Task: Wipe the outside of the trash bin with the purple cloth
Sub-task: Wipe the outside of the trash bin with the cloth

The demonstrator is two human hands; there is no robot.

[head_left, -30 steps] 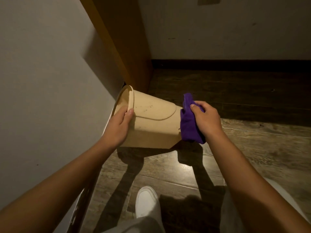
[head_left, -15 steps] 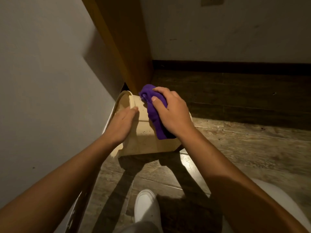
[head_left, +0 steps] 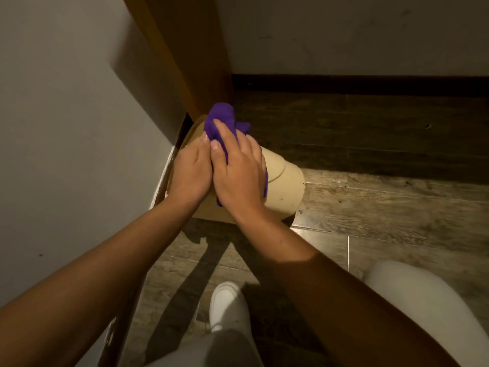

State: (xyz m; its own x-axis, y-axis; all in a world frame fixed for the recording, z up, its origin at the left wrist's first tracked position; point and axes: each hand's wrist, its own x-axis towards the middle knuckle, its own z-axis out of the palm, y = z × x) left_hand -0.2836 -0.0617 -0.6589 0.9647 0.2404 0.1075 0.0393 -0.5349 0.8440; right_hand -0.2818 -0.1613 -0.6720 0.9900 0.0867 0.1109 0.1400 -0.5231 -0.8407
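Dark wood-plank flooring runs up to a pale wall, and against that corner a beige trash bin lies tipped on its side, its base end sticking out beyond the fingers to the right. The right hand presses the bunched purple cloth onto the bin's side near the rim, fingers curled over it (cloth pokes out past the fingertips). The left hand grips the rim just beside it, touching the right thumb.

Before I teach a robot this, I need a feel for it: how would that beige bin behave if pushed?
Probably light: the left hand alone holds the bin tipped on the floor. Its rounded, tapered wall suggests it could roll or pivot if released. The smooth plastic looks fairly stiff yet possibly slippery under the purple cloth.
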